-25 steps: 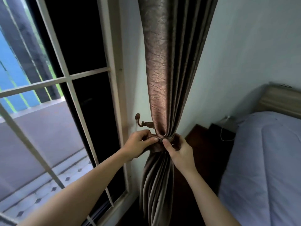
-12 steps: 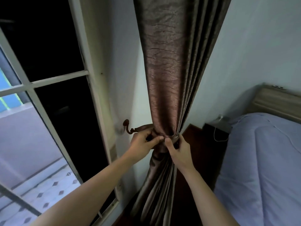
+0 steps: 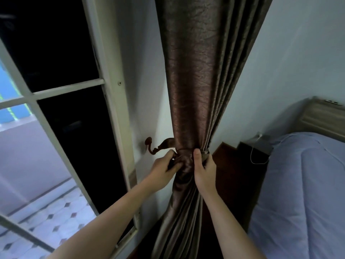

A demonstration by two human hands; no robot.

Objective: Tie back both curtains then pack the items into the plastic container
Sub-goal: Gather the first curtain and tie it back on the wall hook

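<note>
A brown pleated curtain [image 3: 194,81] hangs in front of me, gathered into a tight waist by a brown tieback band [image 3: 183,153]. The band runs left to a dark metal wall hook [image 3: 150,145]. My left hand [image 3: 164,168] grips the band and the bunched fabric at the left of the waist. My right hand [image 3: 202,166] holds the gathered curtain at the right, thumb pressed up against the band. The plastic container is not in view.
A white-framed glass door [image 3: 110,101] stands at the left, with a tiled balcony beyond it. A bed with a lilac cover [image 3: 302,193] fills the right side, under a wooden headboard [image 3: 323,116]. A dark bedside table with a white cable [image 3: 255,152] sits between curtain and bed.
My view has drawn closer to the curtain and turned right. Both hands stay at the gathered waist; the right thumb now points up along the band.
</note>
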